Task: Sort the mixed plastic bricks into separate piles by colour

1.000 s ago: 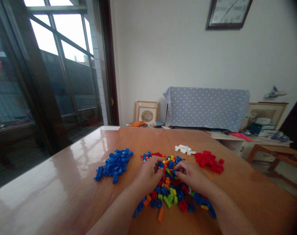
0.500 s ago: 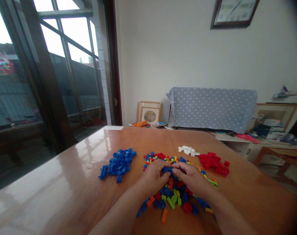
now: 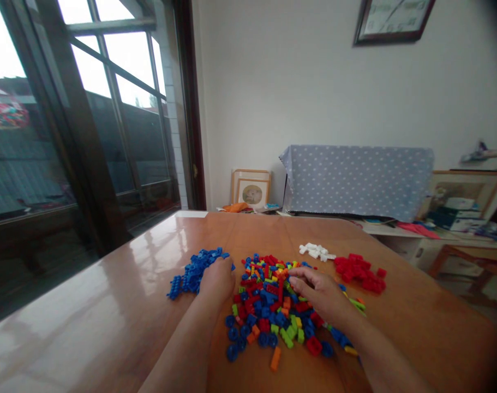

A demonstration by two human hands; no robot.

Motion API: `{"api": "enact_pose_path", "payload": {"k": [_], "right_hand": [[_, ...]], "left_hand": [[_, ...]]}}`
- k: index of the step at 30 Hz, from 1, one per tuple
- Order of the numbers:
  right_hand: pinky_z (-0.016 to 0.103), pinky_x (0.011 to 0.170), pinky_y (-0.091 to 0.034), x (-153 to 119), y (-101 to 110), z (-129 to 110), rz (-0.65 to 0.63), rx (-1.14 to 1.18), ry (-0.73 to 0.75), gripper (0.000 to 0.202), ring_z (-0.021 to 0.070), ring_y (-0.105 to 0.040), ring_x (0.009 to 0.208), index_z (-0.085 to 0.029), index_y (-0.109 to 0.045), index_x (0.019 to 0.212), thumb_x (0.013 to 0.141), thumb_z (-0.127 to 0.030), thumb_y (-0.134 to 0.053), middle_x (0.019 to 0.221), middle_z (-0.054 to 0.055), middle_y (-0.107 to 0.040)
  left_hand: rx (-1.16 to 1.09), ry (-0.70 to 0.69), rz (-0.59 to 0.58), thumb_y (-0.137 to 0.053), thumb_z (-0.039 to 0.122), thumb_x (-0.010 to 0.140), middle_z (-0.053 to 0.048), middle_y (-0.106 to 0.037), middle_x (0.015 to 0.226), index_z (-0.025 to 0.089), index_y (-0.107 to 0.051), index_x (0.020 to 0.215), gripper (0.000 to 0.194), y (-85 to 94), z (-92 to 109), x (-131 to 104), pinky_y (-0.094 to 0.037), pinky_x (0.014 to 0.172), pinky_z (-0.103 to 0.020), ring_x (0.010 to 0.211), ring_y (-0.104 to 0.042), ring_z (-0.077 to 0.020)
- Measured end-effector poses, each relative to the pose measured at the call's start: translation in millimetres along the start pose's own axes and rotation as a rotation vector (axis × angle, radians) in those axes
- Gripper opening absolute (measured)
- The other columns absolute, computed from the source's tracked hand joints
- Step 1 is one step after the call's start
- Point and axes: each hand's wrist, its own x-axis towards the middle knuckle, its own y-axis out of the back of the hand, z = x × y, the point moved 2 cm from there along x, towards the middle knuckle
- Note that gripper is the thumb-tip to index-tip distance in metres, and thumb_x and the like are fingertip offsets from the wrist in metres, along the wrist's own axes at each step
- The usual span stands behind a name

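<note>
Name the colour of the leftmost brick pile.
The leftmost pile is blue, seen best in the head view.

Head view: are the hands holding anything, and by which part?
Can't tell: left hand, at the blue pile, hides its fingertips; right hand shows no clear hold.

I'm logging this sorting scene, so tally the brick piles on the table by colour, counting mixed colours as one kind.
Blue pile: 1
White pile: 1
Red pile: 1
Mixed-colour pile: 1
Total: 4 piles
</note>
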Motion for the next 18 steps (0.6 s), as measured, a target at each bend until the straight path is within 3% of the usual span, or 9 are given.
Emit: {"api": "enact_pose_path", "payload": {"k": [6,14,18], "right_hand": [[0.027,0.065,-0.044,-0.1,0.5,-0.4,0.009,0.033,-0.016,0.04,0.0183,-0.057,0.076,-0.021,-0.069,0.111,0.089,-0.052,-0.055,0.084,0.002,-0.066],[0.027,0.066,-0.043,-0.9,2.5,-0.8,0.025,0.023,-0.014,0.04,0.0181,-0.058,0.076,-0.021,-0.07,0.11,0.089,-0.052,-0.055,0.082,0.001,-0.066],[0.027,0.065,-0.043,-1.0,3.8,-0.3,0.042,0.021,-0.006,0.039,0.0174,-0.057,0.074,-0.022,-0.071,0.107,0.089,-0.053,-0.055,0.081,0.0,-0.066]], "left_hand": [[-0.03,0.092,0.067,-0.052,0.02,0.086,-0.013,-0.067,0.107,0.019,-0.056,0.105,0.019,4.3,-6.5,2.2,-0.046,0.082,-0.031,0.102,-0.065,-0.0263],[-0.046,0.078,0.032,-0.051,0.013,0.085,-0.015,-0.06,0.119,0.018,-0.058,0.109,0.026,0.3,-2.2,2.3,-0.046,0.086,-0.031,0.106,-0.063,-0.0254],[-0.095,0.1,0.124,-0.047,0.009,0.083,-0.015,-0.058,0.119,0.017,-0.059,0.109,0.03,1.4,-6.2,4.3,-0.046,0.087,-0.033,0.104,-0.063,-0.0255]]}}
